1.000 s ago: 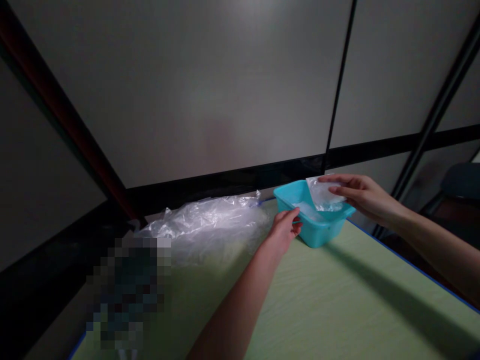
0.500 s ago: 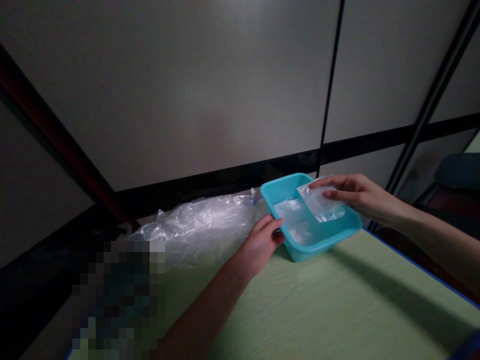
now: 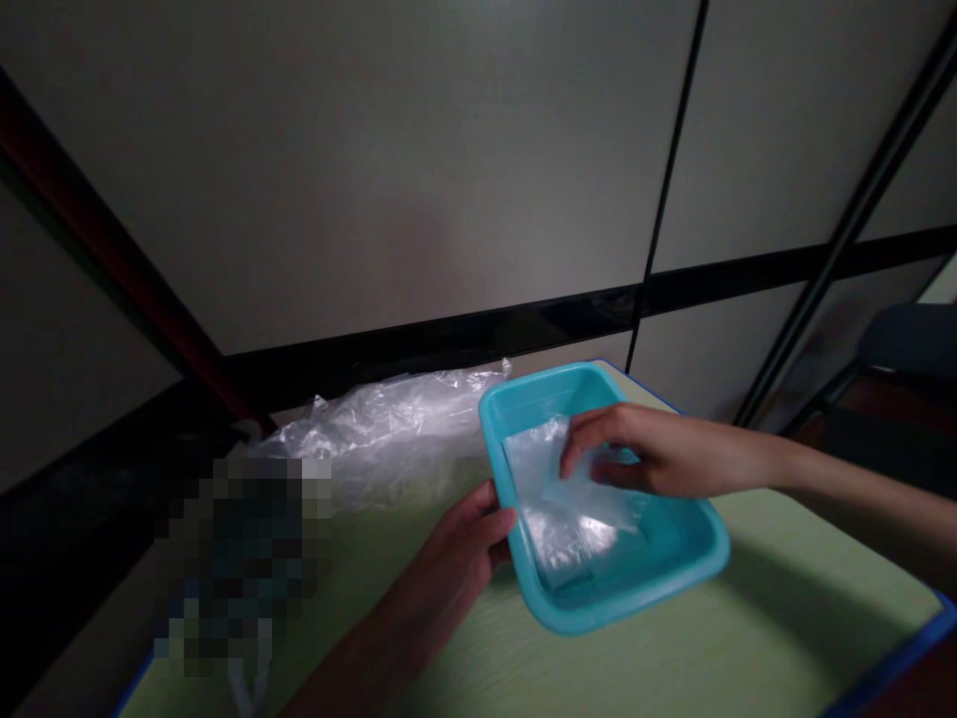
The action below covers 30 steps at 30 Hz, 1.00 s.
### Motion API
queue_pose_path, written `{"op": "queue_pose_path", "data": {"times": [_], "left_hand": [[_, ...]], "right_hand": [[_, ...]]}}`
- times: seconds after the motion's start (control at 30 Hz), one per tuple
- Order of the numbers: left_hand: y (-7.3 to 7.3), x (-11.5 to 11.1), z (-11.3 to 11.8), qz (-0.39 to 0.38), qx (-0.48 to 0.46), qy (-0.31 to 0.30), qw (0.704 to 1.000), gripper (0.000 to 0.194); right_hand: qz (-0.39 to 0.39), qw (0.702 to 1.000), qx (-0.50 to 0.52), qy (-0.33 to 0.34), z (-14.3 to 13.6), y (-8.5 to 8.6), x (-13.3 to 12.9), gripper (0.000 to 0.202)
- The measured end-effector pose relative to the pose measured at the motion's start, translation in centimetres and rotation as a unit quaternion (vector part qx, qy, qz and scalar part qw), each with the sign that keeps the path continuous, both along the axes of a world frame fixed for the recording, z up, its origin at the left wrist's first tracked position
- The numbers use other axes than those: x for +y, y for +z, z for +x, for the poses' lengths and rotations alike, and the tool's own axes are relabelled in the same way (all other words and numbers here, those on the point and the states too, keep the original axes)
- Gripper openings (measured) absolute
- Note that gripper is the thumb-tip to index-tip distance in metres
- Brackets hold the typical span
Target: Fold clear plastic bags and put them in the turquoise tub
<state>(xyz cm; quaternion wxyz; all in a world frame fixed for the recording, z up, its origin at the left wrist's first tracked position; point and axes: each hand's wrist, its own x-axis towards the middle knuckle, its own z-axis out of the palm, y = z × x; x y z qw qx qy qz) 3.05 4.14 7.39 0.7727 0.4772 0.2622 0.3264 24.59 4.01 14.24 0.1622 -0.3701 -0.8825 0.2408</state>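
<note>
a pale green tabletop (image 3: pixel 793 638) with a blue edge carries crumpled clear plastic (image 3: pixel 404 429) along its back and a dark, blurred-out item (image 3: pixel 250 558) at the left. whether the turquoise basin (image 3: pixel 643 603) touches it is unclear.

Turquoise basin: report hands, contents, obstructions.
Left hand on turquoise basin, gripping rim. Right hand inside, fingers at clear packet, grip unclear. Crumpled plastic to the left, not blocking.

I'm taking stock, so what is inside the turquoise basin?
The turquoise basin holds thin, pale plastic. The right hand, reaching in, covers part of the inside; whatever lies beneath the hand and plastic cannot be made out.
</note>
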Motion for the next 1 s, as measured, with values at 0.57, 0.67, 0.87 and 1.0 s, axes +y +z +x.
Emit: {"op": "queue_pose_path", "data": {"times": [0.57,0.67,0.87,1.0], "left_hand": [[-0.6,-0.6,-0.3,0.031,-0.003,0.0,1.0,0.023],[-0.9,-0.5,-0.3,0.038,-0.003,-0.008,0.999,0.024],[-0.9,-0.4,-0.2,0.043,-0.002,-0.008,0.999,0.023],[-0.6,-0.6,-0.3,0.039,-0.002,-0.004,0.999,0.021]], "right_hand": [[-0.076,0.991,-0.108,0.014,-1.0,-0.3,0.9,0.056],[-0.088,0.982,-0.163,0.045,-1.4,0.1,1.4,0.047],[-0.067,0.961,-0.221,0.151,-2.6,0.4,2.6,0.025],[-0.046,0.967,-0.192,0.159,-2.8,0.3,3.0,0.02]]}}
